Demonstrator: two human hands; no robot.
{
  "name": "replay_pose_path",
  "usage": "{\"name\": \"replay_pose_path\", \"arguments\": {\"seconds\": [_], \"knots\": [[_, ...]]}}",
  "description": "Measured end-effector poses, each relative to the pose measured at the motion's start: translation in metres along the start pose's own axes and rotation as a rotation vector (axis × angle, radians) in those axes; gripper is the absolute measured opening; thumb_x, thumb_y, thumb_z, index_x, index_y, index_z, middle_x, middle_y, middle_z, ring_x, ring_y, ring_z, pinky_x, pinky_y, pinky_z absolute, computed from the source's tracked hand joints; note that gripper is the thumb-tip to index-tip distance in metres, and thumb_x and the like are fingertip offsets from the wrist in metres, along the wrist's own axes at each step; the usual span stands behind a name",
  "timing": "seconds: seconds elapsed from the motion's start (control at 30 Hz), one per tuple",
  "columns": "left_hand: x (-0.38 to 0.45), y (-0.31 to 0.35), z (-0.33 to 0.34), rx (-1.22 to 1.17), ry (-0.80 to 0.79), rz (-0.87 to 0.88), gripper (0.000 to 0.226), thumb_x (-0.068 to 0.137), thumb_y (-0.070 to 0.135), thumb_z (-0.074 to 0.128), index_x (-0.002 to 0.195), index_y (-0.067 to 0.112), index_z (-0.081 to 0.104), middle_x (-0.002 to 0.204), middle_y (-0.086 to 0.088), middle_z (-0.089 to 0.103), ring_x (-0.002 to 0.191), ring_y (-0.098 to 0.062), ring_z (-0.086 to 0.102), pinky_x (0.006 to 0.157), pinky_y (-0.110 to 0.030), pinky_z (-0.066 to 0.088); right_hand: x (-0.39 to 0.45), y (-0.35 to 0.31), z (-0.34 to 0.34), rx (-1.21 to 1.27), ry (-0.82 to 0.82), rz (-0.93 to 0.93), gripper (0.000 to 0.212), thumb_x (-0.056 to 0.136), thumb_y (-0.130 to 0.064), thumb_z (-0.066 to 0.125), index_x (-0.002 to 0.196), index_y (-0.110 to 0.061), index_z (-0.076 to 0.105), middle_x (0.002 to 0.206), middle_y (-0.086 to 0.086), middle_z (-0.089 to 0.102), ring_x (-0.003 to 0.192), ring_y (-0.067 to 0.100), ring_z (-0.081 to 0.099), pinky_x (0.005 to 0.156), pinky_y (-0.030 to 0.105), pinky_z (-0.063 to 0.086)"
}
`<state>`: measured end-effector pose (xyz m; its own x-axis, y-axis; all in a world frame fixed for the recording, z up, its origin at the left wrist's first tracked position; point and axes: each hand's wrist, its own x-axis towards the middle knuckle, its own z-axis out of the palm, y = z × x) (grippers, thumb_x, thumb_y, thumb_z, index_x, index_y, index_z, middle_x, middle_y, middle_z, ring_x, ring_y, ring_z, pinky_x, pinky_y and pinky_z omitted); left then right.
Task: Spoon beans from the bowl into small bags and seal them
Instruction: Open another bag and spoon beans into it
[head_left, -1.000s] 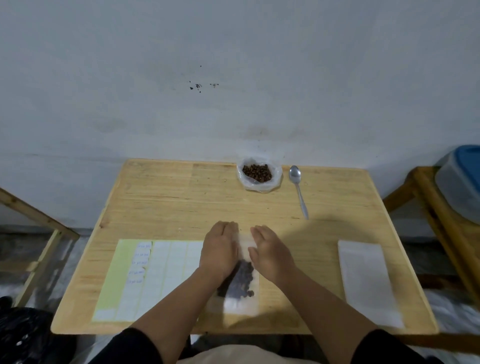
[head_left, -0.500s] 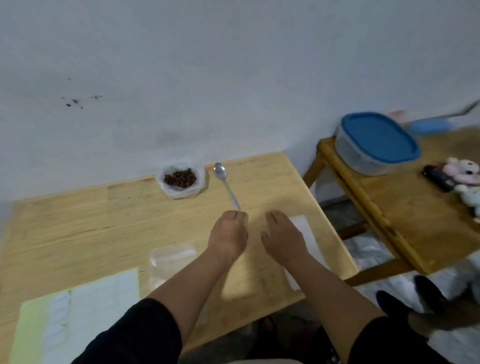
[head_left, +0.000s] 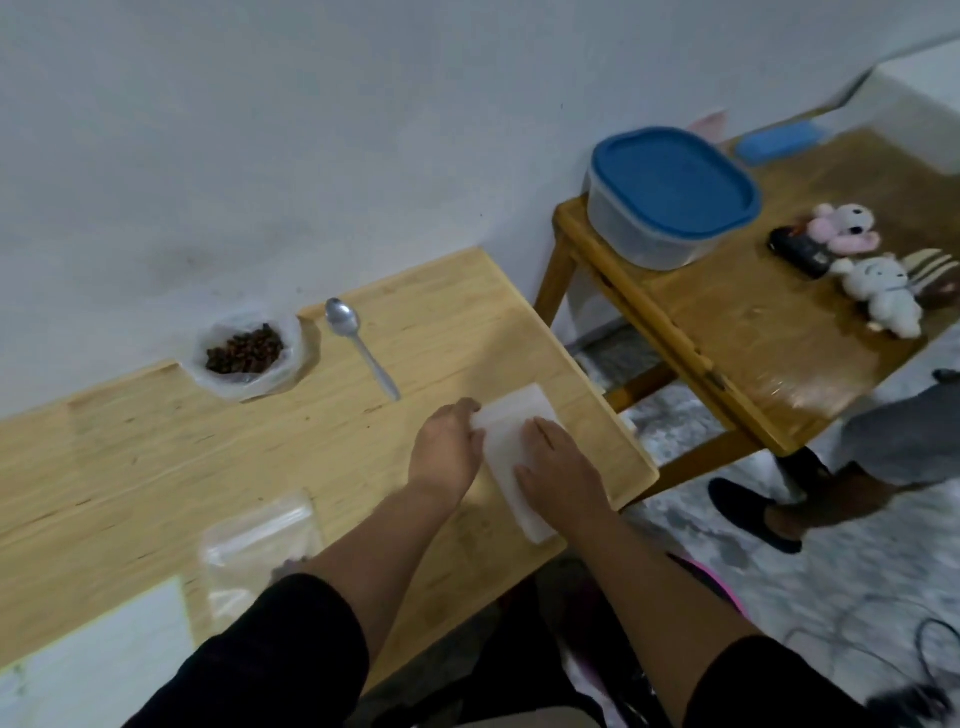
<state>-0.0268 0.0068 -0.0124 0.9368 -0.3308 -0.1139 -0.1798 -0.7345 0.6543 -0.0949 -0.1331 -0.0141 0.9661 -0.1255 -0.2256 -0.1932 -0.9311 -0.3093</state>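
head view: one filled bag lies at 7 o'clock; left hand pinches, right hand presses flat on the empty-bag stack; beans remain.

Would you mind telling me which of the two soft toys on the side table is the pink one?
The pink soft toy lies farther back, beside the dark device. The white soft toy lies nearer the camera, against the brown object.

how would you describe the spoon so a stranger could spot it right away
Start at the light wooden table against the white wall. At its far edge sits a plastic-lined bowl of dark beans; just right of it lies the spoon. It is the only metal thing on that table, lying untouched, bowl end toward the wall.
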Motion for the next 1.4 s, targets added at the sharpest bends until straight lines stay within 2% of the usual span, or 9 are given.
{"name": "replay_pose_path", "arguments": {"seconds": [0.17,0.4,0.63,0.77,0.9,1.07,1.13,1.27,1.4], "knots": [[0.004,0.003,-0.002,-0.008,0.056,0.012,0.005,0.088,0.006,0.054,0.088,0.008,0.059,0.087,-0.010,0.063,0.081,-0.028,0.058,0.065,-0.030,0.041,0.005,-0.009,-0.005,0.074,0.009,0.034,0.064,0.094,-0.031,0.047,0.147,-0.013,0.018,0.153,0.003,0.022,0.139,0.016,0.024,0.109,0.028,0.029],[0.005,0.002,0.000,-0.062,-0.113,-0.154,0.031,0.078,0.024,0.073,0.100,0.014,0.055,0.096,-0.002,0.060,0.086,-0.019,0.056,0.072,-0.032,0.049,0.015,-0.018,-0.006,0.119,-0.088,0.078,0.066,0.094,-0.029,0.049,0.148,-0.011,0.016,0.155,0.004,0.018,0.142,0.016,0.019,0.112,0.027,0.022],[0.007,0.001,0.007,-0.109,-0.105,-0.119,0.021,0.082,0.013,0.067,0.103,0.012,0.063,0.099,-0.005,0.066,0.091,-0.019,0.061,0.079,-0.027,0.049,0.019,-0.010,-0.001,0.096,-0.042,0.047,0.056,0.096,-0.017,0.043,0.147,-0.011,0.020,0.154,0.005,0.022,0.141,0.016,0.023,0.111,0.026,0.024],[0.006,-0.002,-0.003,-0.228,-0.028,-0.104,0.014,0.087,0.010,0.062,0.099,0.011,0.068,0.094,-0.002,0.070,0.088,-0.012,0.063,0.077,-0.015,0.044,0.022,-0.011,-0.009,0.083,0.142,-0.066,0.052,0.093,-0.015,0.051,0.142,-0.007,0.035,0.147,0.009,0.036,0.136,0.021,0.032,0.107,0.029,0.032],[0.012,-0.007,-0.029,-0.297,0.083,-0.065,0.015,0.088,0.005,0.058,0.093,0.013,0.070,0.091,0.003,0.070,0.082,-0.004,0.061,0.073,-0.006,0.041,0.037,-0.023,-0.024,0.019,0.370,-0.230,0.044,0.076,-0.007,0.070,0.118,-0.001,0.059,0.118,0.017,0.060,0.111,0.033,0.057,0.089,0.042,0.051],[0.021,-0.012,-0.078,-0.414,0.219,-0.006,0.018,0.088,0.002,0.058,0.088,0.016,0.070,0.088,0.007,0.069,0.081,-0.001,0.062,0.072,0.000,0.037,0.061,-0.064,-0.057,0.039,0.480,-0.358,0.022,0.084,-0.018,0.049,0.086,-0.007,0.068,0.082,0.011,0.064,0.078,0.032,0.059,0.065,0.041,0.052],[0.022,-0.015,-0.102,-0.447,0.323,-0.023,0.014,0.088,0.013,0.061,0.097,0.020,0.068,0.091,0.014,0.065,0.089,-0.005,0.061,0.073,-0.001,0.037,0.069,-0.089,-0.068,0.122,0.462,-0.383,0.023,0.086,-0.014,0.048,0.078,-0.004,0.067,0.077,0.013,0.062,0.074,0.033,0.057,0.065,0.036,0.049],[0.013,-0.028,-0.146,-0.523,0.647,-0.167,0.035,0.083,0.028,0.070,0.116,0.022,0.060,0.097,0.009,0.058,0.090,-0.004,0.054,0.080,-0.009,0.037,0.078,-0.144,-0.079,0.333,0.447,-0.334,0.013,0.086,-0.008,0.059,0.085,-0.003,0.070,0.082,0.013,0.065,0.080,0.026,0.059,0.069,0.026,0.038],[-0.010,-0.037,-0.177,-0.773,0.637,-0.293,0.050,0.083,0.039,0.068,0.127,0.024,0.049,0.087,0.009,0.066,0.084,-0.003,0.062,0.078,-0.010,0.043,0.070,-0.199,-0.068,0.598,0.488,-0.461,0.013,0.085,-0.004,0.061,0.089,-0.005,0.073,0.083,0.009,0.069,0.078,0.017,0.063,0.073,0.019,0.045]]}}
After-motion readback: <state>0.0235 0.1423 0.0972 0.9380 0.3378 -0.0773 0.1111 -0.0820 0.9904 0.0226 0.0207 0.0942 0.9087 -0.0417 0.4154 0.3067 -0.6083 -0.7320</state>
